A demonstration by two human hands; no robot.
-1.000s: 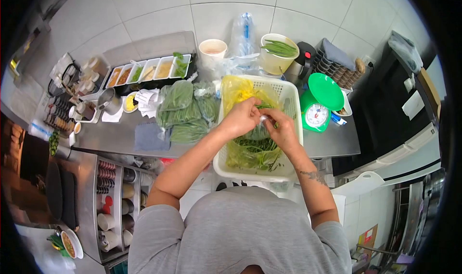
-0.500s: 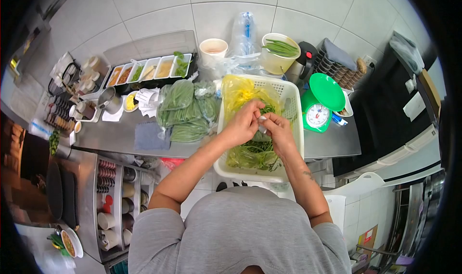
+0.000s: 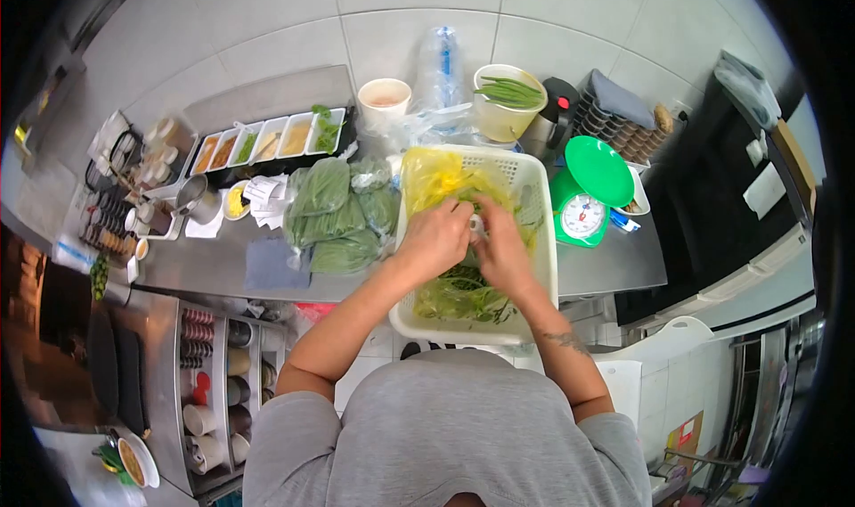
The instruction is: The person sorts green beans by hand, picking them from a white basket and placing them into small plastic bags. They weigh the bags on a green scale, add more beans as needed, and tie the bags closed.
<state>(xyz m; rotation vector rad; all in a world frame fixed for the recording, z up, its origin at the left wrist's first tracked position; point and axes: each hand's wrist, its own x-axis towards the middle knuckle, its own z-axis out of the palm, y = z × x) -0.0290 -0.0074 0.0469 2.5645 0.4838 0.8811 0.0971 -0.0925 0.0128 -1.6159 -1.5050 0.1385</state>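
Both hands are close together over a white plastic basket (image 3: 399, 313). My left hand (image 3: 438, 238) has its fingers drawn together in a pinch. Beside it, my right hand (image 3: 500, 250) is closed too, its fingertips almost meeting the left ones. A small whitish piece (image 3: 478, 225) shows between the fingertips, too small to name. Beneath the hands, the basket holds a yellow plastic bag (image 3: 434, 173) and loose leafy greens (image 3: 463, 284) in thin clear plastic, partly covered by the hands.
Clear bags of green vegetables (image 3: 328, 217) lie left of the basket near a folded blue-grey cloth (image 3: 278, 265). A green dial scale (image 3: 583, 215) stands at right. Behind are a tub of green beans (image 3: 503, 119), a white tub (image 3: 385, 100) and a condiment tray (image 3: 267, 142).
My hands have dropped slightly and turned, with their backs now more upward and the fingertips pointing into the basket. The whole view has shifted a little.
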